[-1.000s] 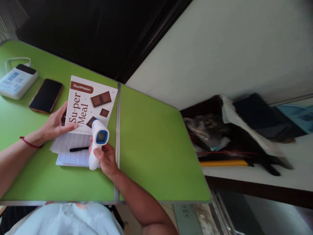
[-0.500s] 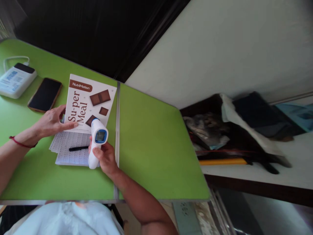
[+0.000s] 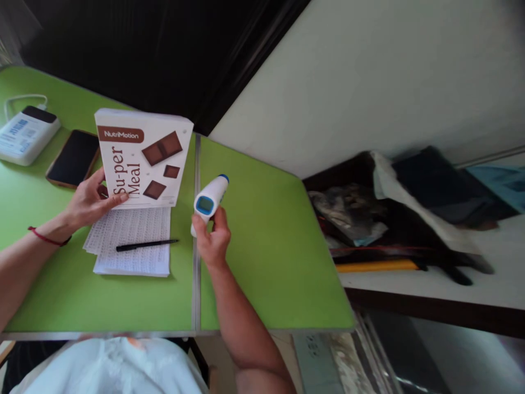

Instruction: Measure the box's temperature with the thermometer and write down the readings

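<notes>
My left hand [image 3: 93, 203] grips the lower left edge of a white box [image 3: 159, 183] marked "NutriMotion Su-per Meal", its thumb across the front and the other fingers mostly hidden behind. The box is tilted, with its top side showing. In my right hand [image 3: 214, 235] is a white infrared thermometer [image 3: 211, 198] with a blue-rimmed screen; the fingers are wrapped round its handle. Its nose points away and to the right, apart from the box. Below the box lie sheets of paper [image 3: 135, 265] covered in small writing, and a black pen [image 3: 145, 245] rests across them.
A phone [image 3: 74, 158] and a white power bank [image 3: 28, 135] with a cable lie at the left of the green table [image 3: 266, 246]. A metal seam [image 3: 196, 295] crosses the table. To the right, a shelf holds dark cloths and bags [image 3: 430, 189].
My right hand has moved the thermometer to the right, off the box and papers, and turned its nose rightward. My left hand has tipped the box and shifted it slightly up and left.
</notes>
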The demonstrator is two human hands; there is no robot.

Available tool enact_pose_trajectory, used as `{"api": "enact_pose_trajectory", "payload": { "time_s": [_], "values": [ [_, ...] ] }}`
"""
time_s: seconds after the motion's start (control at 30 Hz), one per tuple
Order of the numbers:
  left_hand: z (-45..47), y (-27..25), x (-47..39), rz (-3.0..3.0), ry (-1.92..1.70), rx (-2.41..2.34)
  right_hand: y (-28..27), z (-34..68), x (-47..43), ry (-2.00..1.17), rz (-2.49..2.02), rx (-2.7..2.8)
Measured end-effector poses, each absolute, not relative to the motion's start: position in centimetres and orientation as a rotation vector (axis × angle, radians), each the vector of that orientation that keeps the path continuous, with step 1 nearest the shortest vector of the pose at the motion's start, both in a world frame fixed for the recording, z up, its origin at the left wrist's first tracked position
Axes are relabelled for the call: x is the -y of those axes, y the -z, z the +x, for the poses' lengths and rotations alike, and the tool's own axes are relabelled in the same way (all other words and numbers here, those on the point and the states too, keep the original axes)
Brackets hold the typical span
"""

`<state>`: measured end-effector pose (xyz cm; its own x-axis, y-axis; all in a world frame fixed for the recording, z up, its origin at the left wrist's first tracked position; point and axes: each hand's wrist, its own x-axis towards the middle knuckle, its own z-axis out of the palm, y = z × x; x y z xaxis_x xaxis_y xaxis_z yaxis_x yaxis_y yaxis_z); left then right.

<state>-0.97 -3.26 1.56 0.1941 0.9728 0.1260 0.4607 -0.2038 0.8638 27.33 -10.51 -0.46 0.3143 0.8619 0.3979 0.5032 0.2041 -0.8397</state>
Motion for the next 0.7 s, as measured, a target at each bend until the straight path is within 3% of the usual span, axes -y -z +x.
{"api": "enact_pose_trajectory", "payload": {
  "time_s": [0.23,0.7],
  "values": [
    [-0.6,-0.3,2.0,2.049,-0.903,-1.557,3.6,30.2,8.2,-0.179,-1.648,1.589],
    [-1.4,-0.4,2.0,2.055,-0.873,-1.713,3.7,29.1,8.6,0.020,-1.749,1.804]
  ]
}}
